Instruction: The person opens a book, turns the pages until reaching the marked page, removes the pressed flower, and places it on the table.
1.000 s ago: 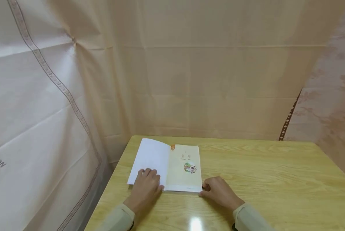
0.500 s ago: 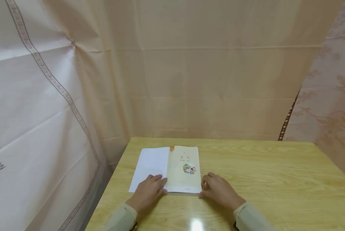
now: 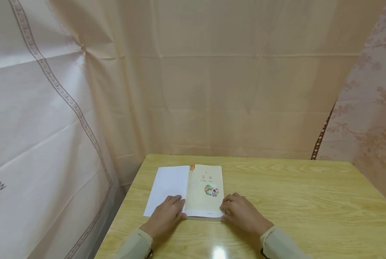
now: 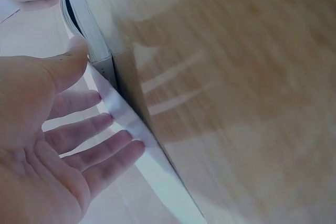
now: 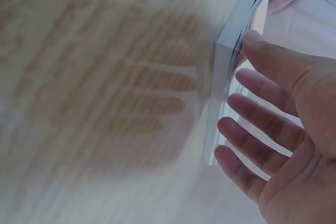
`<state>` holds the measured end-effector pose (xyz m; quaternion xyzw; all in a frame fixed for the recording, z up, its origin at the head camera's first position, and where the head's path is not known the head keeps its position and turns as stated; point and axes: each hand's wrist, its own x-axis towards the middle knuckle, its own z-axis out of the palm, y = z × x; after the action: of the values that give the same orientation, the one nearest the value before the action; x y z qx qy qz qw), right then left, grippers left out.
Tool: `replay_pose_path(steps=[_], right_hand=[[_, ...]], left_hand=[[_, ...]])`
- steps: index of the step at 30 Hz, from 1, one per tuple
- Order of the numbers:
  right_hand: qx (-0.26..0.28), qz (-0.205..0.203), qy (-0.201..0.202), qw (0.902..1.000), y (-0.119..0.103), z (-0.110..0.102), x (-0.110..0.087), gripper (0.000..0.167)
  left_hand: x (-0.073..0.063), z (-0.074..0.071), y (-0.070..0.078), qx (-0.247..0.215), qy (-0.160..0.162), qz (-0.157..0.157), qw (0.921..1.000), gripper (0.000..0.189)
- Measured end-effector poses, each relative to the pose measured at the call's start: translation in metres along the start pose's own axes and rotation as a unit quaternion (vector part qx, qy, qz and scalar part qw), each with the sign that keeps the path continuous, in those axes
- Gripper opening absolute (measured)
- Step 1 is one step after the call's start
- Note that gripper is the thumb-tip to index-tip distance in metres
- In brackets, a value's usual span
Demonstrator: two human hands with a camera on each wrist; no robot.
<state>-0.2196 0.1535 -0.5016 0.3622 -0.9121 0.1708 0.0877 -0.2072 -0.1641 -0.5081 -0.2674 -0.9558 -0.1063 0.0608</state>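
Observation:
An open book (image 3: 204, 201) lies on the wooden table, showing a pale yellow title page with a small round picture at the right. Folded out to the left is its white inside cover (image 3: 171, 181). My left hand (image 3: 167, 215) rests on the lower part of that cover, thumb by the spine, fingers nearly straight and slightly spread in the left wrist view. At the book's lower right corner is my right hand (image 3: 243, 214). Its thumb (image 5: 254, 38) touches the corner of the pages, and its loosely bent fingers (image 5: 252, 140) lie along the right edge.
The yellow wood-grain table (image 3: 296, 201) extends to the right of the book. A beige cloth (image 3: 231, 90) hangs behind it, a pale cloth (image 3: 50, 144) with a patterned band on the left, and a floral cloth (image 3: 374, 118) on the right.
The raised white cover has come down flat. My left hand has shifted right toward the spine, and my right fingers have moved slightly left onto the page's edge.

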Motion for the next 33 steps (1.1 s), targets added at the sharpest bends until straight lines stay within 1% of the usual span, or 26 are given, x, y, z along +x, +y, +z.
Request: replay_pose_path(steps=[5, 8, 12, 15, 18, 23, 25, 29, 33], right_hand=[[-0.008, -0.002, -0.014, 0.9999, 0.000, -0.006, 0.001, 0.023], [-0.016, 0.003, -0.022, 0.9996, 0.000, -0.007, 0.002, 0.024], [-0.024, 0.000, -0.030, 0.9993, -0.001, -0.007, 0.004, 0.023], [-0.028, -0.012, -0.028, 0.9992, -0.001, -0.007, 0.005, 0.018], [-0.024, -0.035, -0.017, 0.9990, 0.000, -0.006, 0.006, 0.011], [-0.021, -0.069, 0.026, 0.9971, 0.001, -0.005, 0.007, 0.003], [-0.026, -0.066, 0.037, 0.9968, 0.001, -0.006, 0.007, 0.003], [-0.039, -0.052, 0.040, 0.9971, 0.000, -0.007, 0.009, 0.004], [-0.045, -0.057, 0.063, 0.9953, -0.001, -0.010, 0.010, 0.005]], left_hand=[[0.005, 0.001, 0.006, -0.010, -0.017, -0.010, 0.9997, 0.056], [0.010, -0.001, 0.013, -0.001, -0.020, 0.002, 0.9998, 0.059], [0.015, -0.002, 0.019, 0.031, 0.001, 0.037, 0.9988, 0.056], [0.017, 0.000, 0.020, 0.046, 0.014, 0.048, 0.9977, 0.055], [0.018, 0.001, 0.021, 0.061, 0.020, 0.052, 0.9966, 0.056], [0.019, 0.001, 0.024, 0.077, 0.024, 0.051, 0.9954, 0.058], [0.019, 0.001, 0.026, 0.082, 0.028, 0.047, 0.9952, 0.058], [0.021, 0.001, 0.028, 0.092, 0.035, 0.038, 0.9944, 0.053], [0.023, 0.003, 0.028, 0.098, 0.044, 0.039, 0.9935, 0.050]])
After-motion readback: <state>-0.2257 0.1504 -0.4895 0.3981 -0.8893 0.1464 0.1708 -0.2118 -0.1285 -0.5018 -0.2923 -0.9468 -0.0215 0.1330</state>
